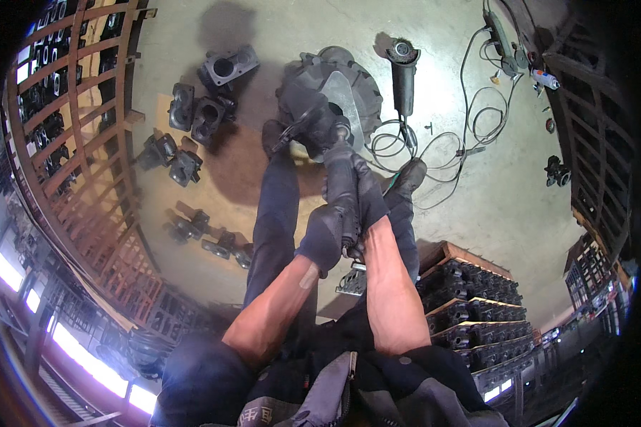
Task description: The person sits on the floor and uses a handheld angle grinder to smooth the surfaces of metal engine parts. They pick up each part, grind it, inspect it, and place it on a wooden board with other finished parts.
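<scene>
Left hand: fingers wrapped round power tool's rear
Right hand: fingers wrapped further forward
Dark workpiece: just beyond fingers
Advised: light, even strokes

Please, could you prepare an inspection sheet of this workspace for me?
Surface: pale floor, with darker patches.
Job's things: power tool held before a tyre-like black round thing; a grey plate shows over the round thing.
Clutter: loose castings on the floor at left; second power tool lying at right.
Hands: left hand and right hand, dark-gloved, closed around the first tool.
Cables: loose loops near the second tool.
Surroundings: slatted rack at left; stacked dark parts at lower right.
</scene>
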The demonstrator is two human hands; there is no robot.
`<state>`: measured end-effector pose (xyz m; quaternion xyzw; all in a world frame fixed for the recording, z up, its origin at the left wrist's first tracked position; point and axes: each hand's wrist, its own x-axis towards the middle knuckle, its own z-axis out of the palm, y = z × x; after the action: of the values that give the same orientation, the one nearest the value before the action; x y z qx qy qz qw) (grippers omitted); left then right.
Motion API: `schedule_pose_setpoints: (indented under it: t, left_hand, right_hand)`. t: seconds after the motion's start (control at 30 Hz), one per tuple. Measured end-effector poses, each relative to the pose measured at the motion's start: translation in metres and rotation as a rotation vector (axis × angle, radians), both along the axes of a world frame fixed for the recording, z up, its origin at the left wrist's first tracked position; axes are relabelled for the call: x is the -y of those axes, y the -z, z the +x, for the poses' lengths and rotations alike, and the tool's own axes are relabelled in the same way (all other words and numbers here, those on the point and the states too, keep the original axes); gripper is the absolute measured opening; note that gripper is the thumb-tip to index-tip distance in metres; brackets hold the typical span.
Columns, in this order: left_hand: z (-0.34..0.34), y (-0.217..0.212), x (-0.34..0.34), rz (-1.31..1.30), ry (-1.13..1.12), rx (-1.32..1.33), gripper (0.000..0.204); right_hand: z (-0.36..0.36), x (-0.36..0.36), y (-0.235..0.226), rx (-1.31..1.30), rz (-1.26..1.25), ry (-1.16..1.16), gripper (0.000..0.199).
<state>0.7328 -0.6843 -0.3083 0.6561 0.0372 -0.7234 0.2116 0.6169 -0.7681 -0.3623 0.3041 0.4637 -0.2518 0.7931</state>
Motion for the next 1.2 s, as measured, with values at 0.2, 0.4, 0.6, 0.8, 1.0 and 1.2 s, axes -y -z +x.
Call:
schedule_pose_setpoints:
  t: [0.2, 0.4, 0.6, 0.8, 1.0, 1.2]
  left_hand:
    - [-0.015, -0.029, 0.021, -0.028, 0.086, 0.095, 0.011]
    - [-0.011, -0.041, 0.038, -0.355, 0.561, 0.252, 0.016]
    - [-0.011, -0.042, 0.042, -0.312, 0.503, 0.235, 0.02]
    - [-0.014, -0.032, 0.035, -0.112, 0.214, 0.098, 0.021]
    - [-0.013, -0.004, 0.013, -0.285, 0.363, 0.214, 0.02]
    - [-0.016, -0.039, 0.034, -0.322, 0.521, 0.3, 0.018]
  right_hand:
    - [0.001, 0.003, -0.005, -0.043, 0.03, -0.035, 0.055]
    - [-0.003, 0.004, -0.007, -0.009, -0.036, -0.089, 0.053]
    - [0.0, 0.008, -0.009, -0.023, -0.08, -0.081, 0.051]
    - [0.001, 0.012, -0.015, -0.039, -0.049, -0.112, 0.052]
    - [0.0, 0.01, -0.005, -0.027, -0.041, -0.112, 0.056]
    - [-0.005, 0.007, -0.009, 0.002, 0.01, -0.101, 0.059]
